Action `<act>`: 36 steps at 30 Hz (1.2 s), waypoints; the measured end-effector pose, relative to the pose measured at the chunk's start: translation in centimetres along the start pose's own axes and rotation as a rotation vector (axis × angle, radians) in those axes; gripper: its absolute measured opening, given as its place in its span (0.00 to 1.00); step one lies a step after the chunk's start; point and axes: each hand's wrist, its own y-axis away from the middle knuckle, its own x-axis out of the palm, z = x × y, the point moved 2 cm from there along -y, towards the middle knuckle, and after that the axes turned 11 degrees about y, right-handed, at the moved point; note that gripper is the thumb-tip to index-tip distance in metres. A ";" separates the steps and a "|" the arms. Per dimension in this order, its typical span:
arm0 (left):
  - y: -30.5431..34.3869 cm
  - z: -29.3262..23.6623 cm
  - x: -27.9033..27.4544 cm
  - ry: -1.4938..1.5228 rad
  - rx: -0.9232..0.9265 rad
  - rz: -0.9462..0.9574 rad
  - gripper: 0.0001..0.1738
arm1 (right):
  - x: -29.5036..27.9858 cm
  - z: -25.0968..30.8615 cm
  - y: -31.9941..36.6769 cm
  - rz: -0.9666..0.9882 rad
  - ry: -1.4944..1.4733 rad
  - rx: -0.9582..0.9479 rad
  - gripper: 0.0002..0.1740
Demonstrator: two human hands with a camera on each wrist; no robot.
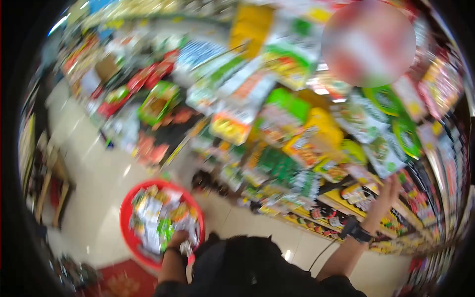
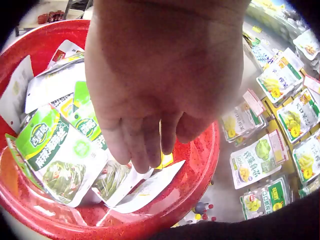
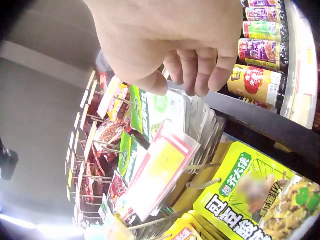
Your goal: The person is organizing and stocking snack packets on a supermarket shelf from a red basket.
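My left hand (image 1: 179, 238) is at the near side of a red plastic basin (image 2: 212, 165) filled with food packets. In the left wrist view its fingers point down, loosely straight, over white packets near the basin wall. A green-and-white pickled vegetable packet (image 2: 62, 155) lies beside them. My right hand (image 1: 385, 204) reaches up to a display rack, fingers extended. In the right wrist view its fingertips are right at the top of a row of white-and-green packets (image 3: 165, 107) hanging on a hook. A price tag (image 3: 162, 170) hangs before that row.
Below the hanging packets, shelves hold dark jars (image 3: 260, 52) with colored labels. A yellow-green packet (image 3: 255, 195) hangs on the neighboring hook. More packets (image 2: 257, 160) hang right of the basin. A wooden stool (image 1: 54, 188) stands on the tiled floor at left, and a red mat (image 1: 126, 279) lies near the basin.
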 end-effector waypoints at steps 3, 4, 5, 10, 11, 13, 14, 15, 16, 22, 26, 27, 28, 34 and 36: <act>0.8 -1.0 -0.5 0.762 -0.675 -0.234 0.18 | 0.2 2.9 1.9 0.036 0.090 -0.062 0.24; 1.2 -3.0 -2.4 0.858 -0.760 -0.261 0.22 | 0.2 3.6 2.1 0.066 0.097 -0.059 0.25; 1.8 -4.0 -2.9 0.994 -0.779 -0.333 0.21 | 0.3 3.9 2.3 0.082 0.113 -0.070 0.24; 5.1 -2.7 -0.2 1.058 -0.904 -0.393 0.18 | 0.0 4.8 2.1 -0.030 0.188 -0.187 0.22; 5.6 -2.2 0.8 1.037 -0.913 -0.394 0.18 | 0.1 5.2 2.2 -0.075 0.210 -0.227 0.22; 6.5 -1.8 2.1 1.014 -0.960 -0.385 0.19 | 0.6 6.0 2.3 -0.159 0.180 -0.289 0.20; 6.5 -1.8 2.3 0.955 -0.943 -0.402 0.19 | 0.6 6.0 2.1 -0.159 0.195 -0.306 0.20; 6.3 -1.8 2.4 0.895 -0.925 -0.416 0.19 | 0.3 5.9 1.6 -0.161 0.213 -0.322 0.20; 6.3 -1.7 2.6 0.834 -0.905 -0.428 0.19 | 0.3 6.1 1.6 -0.164 0.230 -0.338 0.19; 5.8 -0.2 1.5 0.552 -0.927 -0.637 0.29 | -0.4 7.7 1.0 -0.173 0.190 -0.480 0.17; 4.6 0.5 -0.4 0.658 -0.908 -0.592 0.31 | -0.7 8.4 0.3 -0.171 0.249 -0.504 0.17; 3.9 0.7 -0.8 0.696 -0.905 -0.550 0.32 | -0.5 8.6 0.3 -0.164 0.243 -0.514 0.17; 3.5 0.8 -0.9 0.734 -0.902 -0.504 0.33 | -0.1 9.2 0.5 -0.155 0.240 -0.525 0.17; 0.9 -1.0 -1.8 0.676 -0.922 -0.384 0.37 | 1.6 10.8 0.5 -0.089 0.285 -0.626 0.18; 0.5 -1.6 -2.1 0.648 -0.947 -0.347 0.35 | 2.2 11.1 0.9 -0.091 0.276 -0.605 0.18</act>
